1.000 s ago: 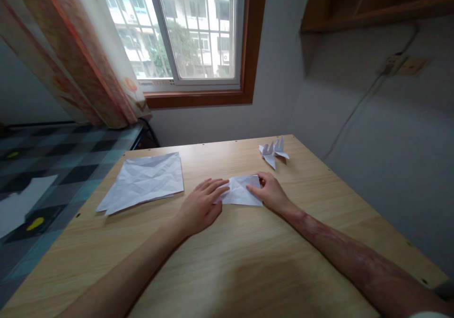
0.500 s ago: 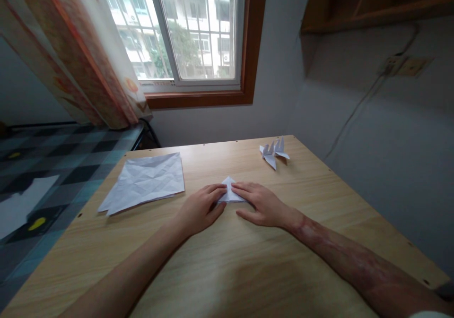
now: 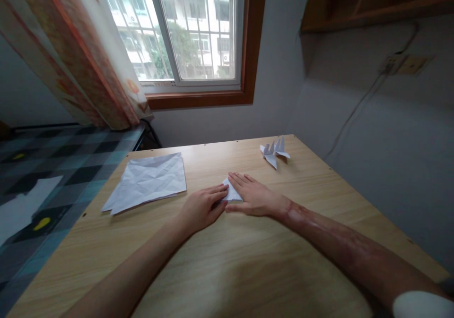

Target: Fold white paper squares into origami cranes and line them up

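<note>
A small white folded paper (image 3: 231, 194), roughly triangular, lies on the wooden table between my hands. My left hand (image 3: 205, 205) rests on its left side, fingertips on the paper and thumb at the near edge. Fingers of my right hand (image 3: 253, 196) lie flat and stretched along its right slope, up to the top point. The right thumb reaches toward the paper's near edge. Both hands press down from above, and part of the paper is hidden beneath them.
Creased white sheets (image 3: 152, 181) lie stacked at the table's left. Two folded paper cranes (image 3: 271, 153) stand at the back right. Left of the table (image 3: 198, 270) is a surface with a checked cloth (image 3: 81, 178) and white paper (image 3: 30, 209). A window and wall lie beyond.
My right hand has shifted slightly left and forward, its fingers now lying along the paper's right slope up to the tip. My left hand has stayed nearly in place.
</note>
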Demonstrator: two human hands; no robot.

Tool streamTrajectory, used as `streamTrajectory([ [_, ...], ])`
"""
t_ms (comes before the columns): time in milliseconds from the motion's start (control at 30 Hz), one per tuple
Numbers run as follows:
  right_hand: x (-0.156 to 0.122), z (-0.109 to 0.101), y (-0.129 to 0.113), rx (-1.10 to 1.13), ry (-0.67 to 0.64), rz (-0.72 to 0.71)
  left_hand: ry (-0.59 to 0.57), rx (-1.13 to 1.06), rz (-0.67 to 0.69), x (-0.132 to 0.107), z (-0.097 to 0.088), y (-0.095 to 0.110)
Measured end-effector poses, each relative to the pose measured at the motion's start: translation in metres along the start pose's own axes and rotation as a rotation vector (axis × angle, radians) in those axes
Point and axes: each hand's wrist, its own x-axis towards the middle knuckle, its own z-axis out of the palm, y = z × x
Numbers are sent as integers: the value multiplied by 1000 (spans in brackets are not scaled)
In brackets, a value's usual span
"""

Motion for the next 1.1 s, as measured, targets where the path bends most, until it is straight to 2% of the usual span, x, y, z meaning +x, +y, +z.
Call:
streamTrajectory([
  [100,9,2,0,7,26,18,-6,25,-1,0,1,0],
  [200,5,2,-4,-8,28,17,5,34,-25,-1,2,0],
  [433,-38,-3,-16,0,49,-47,26,29,-39,-1,3,2],
  [600,-69,-11,-20,0,18,-39,14,41,-47,0,1,4],
  [833,-86,-16,-18,22,46,-37,11,99,-57,4,-4,14],
  [967,-83,-18,-15,23,40,-33,-60,203,-14,14,-9,21],
  [1100,-76,-23,-14,17,38,-36,-214,353,-2,35,-14,29],
])
